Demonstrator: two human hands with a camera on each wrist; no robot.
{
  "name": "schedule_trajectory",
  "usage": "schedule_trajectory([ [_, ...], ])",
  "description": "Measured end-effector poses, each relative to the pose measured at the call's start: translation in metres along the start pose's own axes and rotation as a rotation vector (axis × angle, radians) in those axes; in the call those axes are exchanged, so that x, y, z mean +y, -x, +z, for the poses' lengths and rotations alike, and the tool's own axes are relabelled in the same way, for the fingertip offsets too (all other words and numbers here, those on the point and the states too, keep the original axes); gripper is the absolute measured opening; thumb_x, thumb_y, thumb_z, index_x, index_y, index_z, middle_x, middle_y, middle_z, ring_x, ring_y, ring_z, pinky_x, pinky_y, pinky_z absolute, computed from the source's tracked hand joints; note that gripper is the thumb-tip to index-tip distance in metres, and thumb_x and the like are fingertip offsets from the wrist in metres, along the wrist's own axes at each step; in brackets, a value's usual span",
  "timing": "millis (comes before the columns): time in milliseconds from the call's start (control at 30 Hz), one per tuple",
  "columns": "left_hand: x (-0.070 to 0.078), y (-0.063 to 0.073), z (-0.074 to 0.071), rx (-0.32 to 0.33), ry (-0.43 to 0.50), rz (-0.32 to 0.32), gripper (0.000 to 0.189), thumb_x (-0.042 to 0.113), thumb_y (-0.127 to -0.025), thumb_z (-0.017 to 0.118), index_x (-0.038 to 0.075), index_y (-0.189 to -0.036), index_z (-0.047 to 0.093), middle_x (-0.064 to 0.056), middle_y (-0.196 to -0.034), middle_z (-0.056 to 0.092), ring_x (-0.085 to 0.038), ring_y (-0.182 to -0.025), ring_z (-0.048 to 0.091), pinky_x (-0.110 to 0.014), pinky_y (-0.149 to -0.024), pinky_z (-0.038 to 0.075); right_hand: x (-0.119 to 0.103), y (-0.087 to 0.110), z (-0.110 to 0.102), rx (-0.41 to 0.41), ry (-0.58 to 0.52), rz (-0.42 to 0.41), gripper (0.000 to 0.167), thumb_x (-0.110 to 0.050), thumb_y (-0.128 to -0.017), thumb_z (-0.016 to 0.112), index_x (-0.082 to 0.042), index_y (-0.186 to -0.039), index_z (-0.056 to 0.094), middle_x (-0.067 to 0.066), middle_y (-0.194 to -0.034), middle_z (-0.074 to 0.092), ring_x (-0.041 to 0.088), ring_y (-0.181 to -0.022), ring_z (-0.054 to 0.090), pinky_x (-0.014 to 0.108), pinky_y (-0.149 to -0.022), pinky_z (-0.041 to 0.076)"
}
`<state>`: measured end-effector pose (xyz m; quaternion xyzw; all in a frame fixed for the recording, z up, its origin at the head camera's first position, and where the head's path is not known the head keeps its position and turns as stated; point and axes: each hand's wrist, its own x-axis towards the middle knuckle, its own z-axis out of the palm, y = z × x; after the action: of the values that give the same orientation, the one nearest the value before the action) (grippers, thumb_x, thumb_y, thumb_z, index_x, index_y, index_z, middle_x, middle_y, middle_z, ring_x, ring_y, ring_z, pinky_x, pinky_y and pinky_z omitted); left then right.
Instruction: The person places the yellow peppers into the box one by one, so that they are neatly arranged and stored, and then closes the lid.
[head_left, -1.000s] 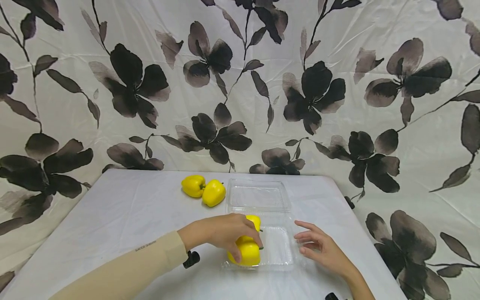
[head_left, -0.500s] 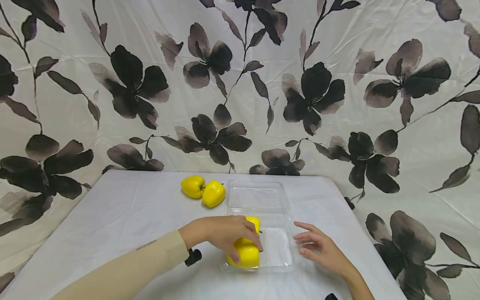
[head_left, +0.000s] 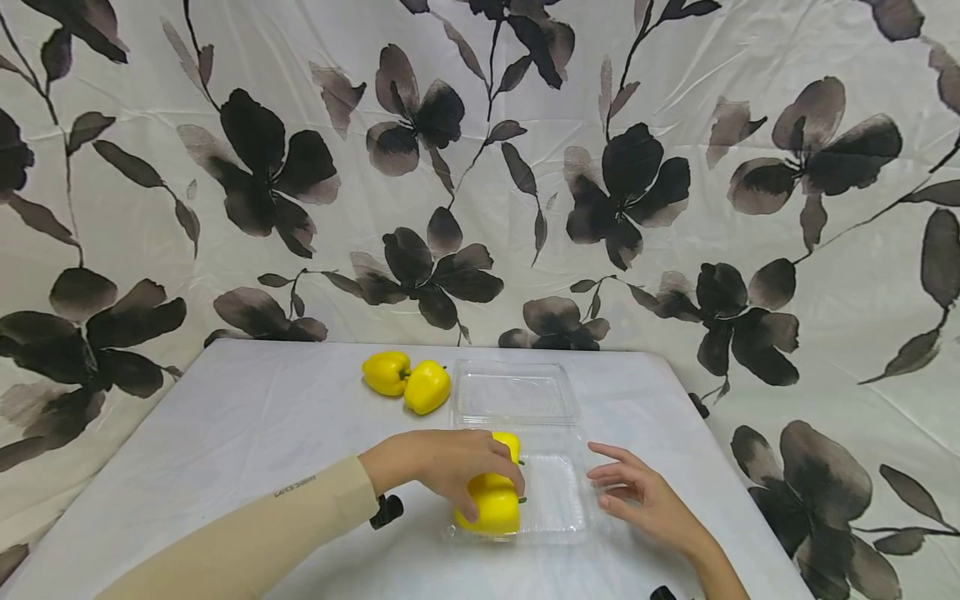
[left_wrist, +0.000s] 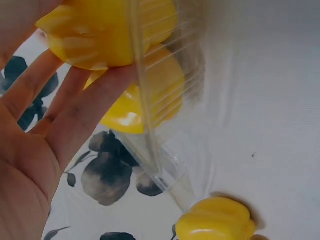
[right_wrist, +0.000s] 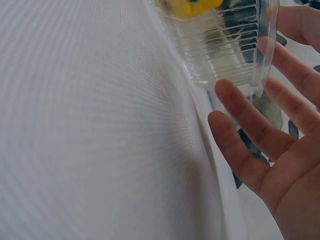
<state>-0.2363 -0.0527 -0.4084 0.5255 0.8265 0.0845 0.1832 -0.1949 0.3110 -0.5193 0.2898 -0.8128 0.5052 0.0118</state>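
Two yellow bell peppers sit in the left half of a clear plastic clamshell container, whose lid lies open towards the back. My left hand reaches in from the left and grips the nearer bell pepper, thumb on its near side and fingers across its far side. Just behind it, the farther bell pepper is partly covered by that hand. Beside the container's right edge my right hand has its fingers loosely spread and holds nothing. In the right wrist view, its fingertips are close to the container wall; contact is unclear.
Two more yellow bell peppers, one on the left and one on the right, touch each other left of the lid. A white cloth covers the table. Behind it hangs a floral curtain.
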Motion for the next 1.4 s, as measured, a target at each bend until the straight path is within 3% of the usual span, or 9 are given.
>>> schedule_trajectory([
  [200,0.000,-0.001,0.006,0.033,-0.002,-0.001,0.060,0.023,-0.085,0.091,0.042,-0.135,0.065,0.013,-0.142,0.060,-0.009,-0.121,0.050,-0.030,-0.105,0.048,0.000,0.000,-0.001,0.001,0.006,0.014,0.028,-0.002,-0.099,0.072,-0.001,-0.127,0.072,0.017,-0.161,0.046,0.020,-0.118,0.071,0.036,-0.095,0.061],
  [433,0.000,-0.001,0.015,0.075,-0.045,0.022,0.060,0.022,-0.083,0.093,0.040,-0.135,0.068,0.015,-0.137,0.064,-0.009,-0.119,0.051,-0.026,-0.102,0.049,0.002,0.000,0.000,0.000,0.010,0.012,0.028,-0.003,-0.099,0.072,-0.002,-0.128,0.072,0.022,-0.160,0.045,0.020,-0.118,0.071,0.035,-0.095,0.061],
  [700,-0.003,0.002,0.015,0.065,-0.037,0.050,0.059,0.022,-0.086,0.091,0.039,-0.138,0.068,0.015,-0.142,0.063,-0.009,-0.125,0.052,-0.028,-0.108,0.047,0.002,0.001,0.001,-0.005,0.003,0.012,0.029,-0.002,-0.099,0.072,-0.002,-0.128,0.072,0.022,-0.161,0.045,0.021,-0.118,0.071,0.034,-0.095,0.060],
  [967,0.001,0.002,0.015,0.083,-0.015,0.009,0.058,0.019,-0.086,0.090,0.038,-0.137,0.069,0.014,-0.143,0.063,-0.012,-0.130,0.052,-0.032,-0.111,0.048,-0.001,0.000,-0.001,-0.001,0.012,-0.012,0.029,-0.002,-0.099,0.072,-0.001,-0.128,0.071,0.019,-0.161,0.045,0.028,-0.118,0.071,0.034,-0.095,0.060],
  [1400,-0.003,0.003,0.020,0.118,-0.018,0.025,0.059,0.021,-0.084,0.092,0.039,-0.136,0.069,0.014,-0.141,0.063,-0.010,-0.126,0.051,-0.030,-0.109,0.047,0.000,0.000,0.000,-0.002,0.015,0.002,0.028,-0.002,-0.099,0.072,0.000,-0.128,0.071,0.018,-0.161,0.046,0.029,-0.118,0.071,0.035,-0.096,0.060],
])
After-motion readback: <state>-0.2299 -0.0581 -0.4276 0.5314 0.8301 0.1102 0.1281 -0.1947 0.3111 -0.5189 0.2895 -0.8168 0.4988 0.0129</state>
